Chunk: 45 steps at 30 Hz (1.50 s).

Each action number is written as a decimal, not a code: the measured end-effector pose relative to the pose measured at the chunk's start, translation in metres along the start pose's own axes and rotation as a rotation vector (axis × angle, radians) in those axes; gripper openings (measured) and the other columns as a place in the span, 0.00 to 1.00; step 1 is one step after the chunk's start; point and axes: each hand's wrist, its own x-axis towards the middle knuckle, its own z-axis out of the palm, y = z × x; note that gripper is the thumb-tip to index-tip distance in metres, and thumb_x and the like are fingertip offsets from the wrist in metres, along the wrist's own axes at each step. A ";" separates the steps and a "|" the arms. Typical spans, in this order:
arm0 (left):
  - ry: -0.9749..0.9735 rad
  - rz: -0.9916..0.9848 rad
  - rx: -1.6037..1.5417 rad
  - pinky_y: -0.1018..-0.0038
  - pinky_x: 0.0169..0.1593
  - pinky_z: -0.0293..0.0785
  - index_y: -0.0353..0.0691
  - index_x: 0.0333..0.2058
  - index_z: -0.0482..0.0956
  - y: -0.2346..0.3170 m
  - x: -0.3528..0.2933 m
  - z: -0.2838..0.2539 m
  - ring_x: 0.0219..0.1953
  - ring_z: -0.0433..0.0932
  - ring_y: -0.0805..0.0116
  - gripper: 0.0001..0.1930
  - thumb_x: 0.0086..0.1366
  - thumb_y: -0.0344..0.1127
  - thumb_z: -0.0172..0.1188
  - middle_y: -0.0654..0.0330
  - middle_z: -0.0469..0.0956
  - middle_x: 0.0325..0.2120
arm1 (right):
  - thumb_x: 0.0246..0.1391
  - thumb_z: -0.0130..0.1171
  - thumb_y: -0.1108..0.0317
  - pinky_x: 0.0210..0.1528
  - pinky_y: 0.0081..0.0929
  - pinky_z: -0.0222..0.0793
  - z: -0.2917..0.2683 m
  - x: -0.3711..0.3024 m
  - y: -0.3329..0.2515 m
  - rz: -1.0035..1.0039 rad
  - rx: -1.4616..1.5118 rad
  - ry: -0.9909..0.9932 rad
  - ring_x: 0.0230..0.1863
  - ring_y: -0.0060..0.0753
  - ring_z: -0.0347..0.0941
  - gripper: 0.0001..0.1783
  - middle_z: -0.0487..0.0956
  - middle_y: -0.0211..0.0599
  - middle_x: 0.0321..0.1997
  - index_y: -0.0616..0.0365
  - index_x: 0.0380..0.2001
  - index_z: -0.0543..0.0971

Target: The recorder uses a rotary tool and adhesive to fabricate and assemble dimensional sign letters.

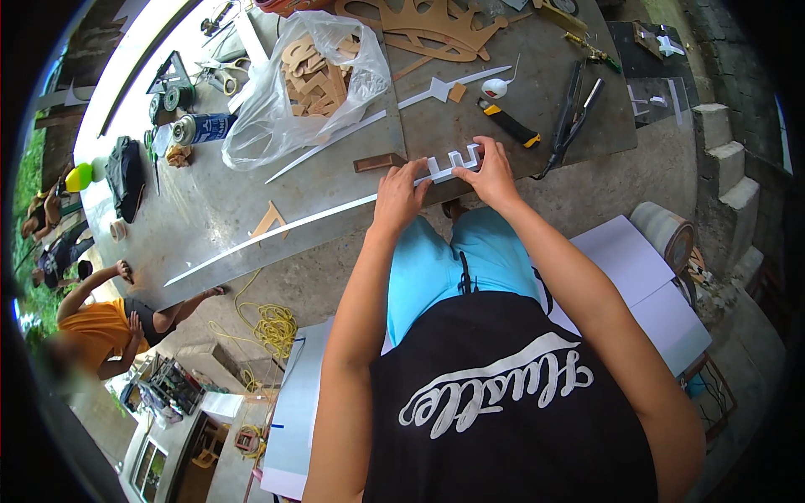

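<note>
- White strip (335,214) on the desk (470,101): left hand (397,197) and right hand (490,174) press its bent end, fingers closed on it.
- Step, seemingly: shaping folds; next needs firm, square creasing.

The workbench (218,210) was a long grey slab running from 7 o'clock to 1 o'clock. At 12 o'clock lay a clear plastic bag (289,92) of brown cut-out letters, with a large cardboard crown (436,25) beyond it. A spray can (201,128) lay at 10 o'clock. A yellow-and-black utility knife (508,122) and black pliers (574,113) lay at 1 o'clock. A long white strip (277,230) ran along the near edge, ending in a white bent letter form (453,161).
</note>
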 end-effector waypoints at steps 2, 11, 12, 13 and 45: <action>0.019 0.040 -0.048 0.58 0.56 0.75 0.44 0.60 0.78 -0.002 0.001 0.002 0.49 0.80 0.52 0.23 0.67 0.35 0.67 0.58 0.85 0.48 | 0.43 0.83 0.62 0.61 0.45 0.73 0.001 0.000 0.002 -0.017 -0.009 0.012 0.58 0.54 0.76 0.45 0.75 0.51 0.58 0.60 0.62 0.71; 0.026 0.019 0.010 0.57 0.51 0.73 0.48 0.60 0.79 -0.009 0.003 0.005 0.49 0.81 0.56 0.23 0.67 0.39 0.66 0.66 0.86 0.48 | 0.45 0.81 0.65 0.57 0.39 0.76 -0.008 0.005 0.007 0.021 0.104 -0.067 0.54 0.46 0.78 0.44 0.76 0.48 0.57 0.58 0.65 0.71; 0.025 0.022 0.012 0.58 0.51 0.73 0.48 0.60 0.79 -0.009 0.003 0.005 0.49 0.81 0.56 0.23 0.67 0.39 0.66 0.66 0.86 0.48 | 0.46 0.81 0.66 0.58 0.40 0.75 -0.009 0.004 0.009 -0.005 0.115 -0.089 0.55 0.48 0.78 0.43 0.76 0.48 0.57 0.57 0.65 0.71; 0.024 0.024 0.015 0.58 0.51 0.73 0.48 0.61 0.78 -0.009 0.003 0.005 0.49 0.81 0.56 0.23 0.67 0.39 0.66 0.66 0.85 0.48 | 0.46 0.80 0.67 0.58 0.41 0.75 -0.009 0.004 0.011 -0.031 0.126 -0.110 0.55 0.50 0.77 0.43 0.75 0.49 0.57 0.56 0.65 0.71; 0.003 -0.039 0.017 0.57 0.54 0.71 0.48 0.61 0.78 -0.003 0.000 0.003 0.51 0.80 0.56 0.23 0.68 0.38 0.66 0.66 0.85 0.48 | 0.54 0.68 0.75 0.51 0.37 0.78 -0.050 -0.012 0.011 -0.188 0.082 0.157 0.45 0.40 0.79 0.30 0.77 0.45 0.54 0.56 0.61 0.76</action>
